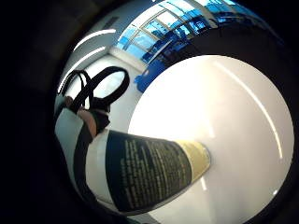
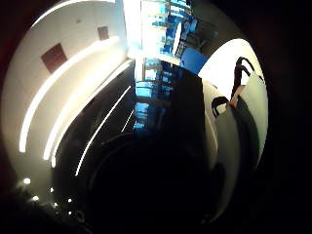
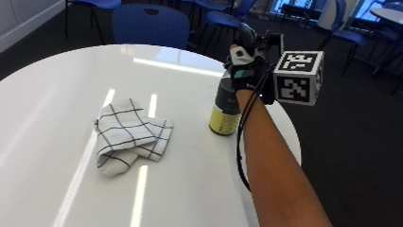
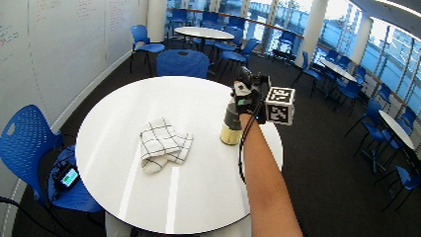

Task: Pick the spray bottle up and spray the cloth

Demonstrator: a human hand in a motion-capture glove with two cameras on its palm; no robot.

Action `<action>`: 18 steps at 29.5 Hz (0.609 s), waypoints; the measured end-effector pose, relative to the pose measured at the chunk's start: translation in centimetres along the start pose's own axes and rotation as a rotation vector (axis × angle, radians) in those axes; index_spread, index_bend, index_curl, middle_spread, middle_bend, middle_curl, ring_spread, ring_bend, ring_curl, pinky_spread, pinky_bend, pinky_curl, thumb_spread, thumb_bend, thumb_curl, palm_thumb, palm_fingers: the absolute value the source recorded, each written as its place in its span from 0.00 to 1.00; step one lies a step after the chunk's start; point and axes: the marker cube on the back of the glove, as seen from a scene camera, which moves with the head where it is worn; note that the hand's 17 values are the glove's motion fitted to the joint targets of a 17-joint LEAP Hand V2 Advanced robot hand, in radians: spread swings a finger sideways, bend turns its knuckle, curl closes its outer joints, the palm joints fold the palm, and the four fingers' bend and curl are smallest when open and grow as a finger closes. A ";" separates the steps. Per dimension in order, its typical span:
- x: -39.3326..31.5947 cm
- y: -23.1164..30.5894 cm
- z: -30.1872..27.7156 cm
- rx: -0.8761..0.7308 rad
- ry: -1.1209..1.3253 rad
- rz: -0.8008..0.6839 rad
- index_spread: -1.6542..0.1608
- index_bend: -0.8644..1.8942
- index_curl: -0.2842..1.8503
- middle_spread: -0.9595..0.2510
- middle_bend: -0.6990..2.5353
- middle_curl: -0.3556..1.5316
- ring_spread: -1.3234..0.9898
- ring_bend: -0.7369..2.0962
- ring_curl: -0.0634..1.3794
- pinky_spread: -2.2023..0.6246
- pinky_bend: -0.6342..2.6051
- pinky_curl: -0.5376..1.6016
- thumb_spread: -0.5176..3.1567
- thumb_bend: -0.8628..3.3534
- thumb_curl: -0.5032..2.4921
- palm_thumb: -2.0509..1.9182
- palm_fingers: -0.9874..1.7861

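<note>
**Gloved hand at the bottle's neck, bottle on the table**

The round white table [image 3: 56, 94] filled most of the outside view, with blue chairs [image 3: 151, 23] behind its far edge. Toward the middle lay the crumpled white cloth with a dark grid pattern [image 3: 131, 135], flat on the tabletop and well apart from the bottle. Near the table's right edge stood the spray bottle with its dark upper body and yellow lower band [image 3: 224, 111], upright, its base apparently resting on the surface.

The right hand in the black glove [image 3: 247, 71] sat over the bottle's top, wrapped around the neck and spray head, the forearm reaching in from the near side. The fingers appeared curled round the upper part of the bottle, though the trigger itself was hidden behind the glove. The little-finger-side palm view showed the bottle's dark printed label and yellow band [image 1: 154, 170] close to the palm, with the white tabletop beyond its base.

Judging from this, the lift was just beginning. Done well, the hand would seat a finger on the trigger before raising the bottle, keep it upright while carrying it across, and turn the nozzle toward the cloth before squeezing, so the spray landed on the fabric rather than the bare table.
</note>
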 end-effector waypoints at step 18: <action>2.2 1.3 -0.1 0.140 0.089 0.012 0.75 0.49 0.40 0.69 0.40 0.45 0.51 0.45 0.35 0.73 0.32 0.37 0.25 0.20 0.43 0.73 0.85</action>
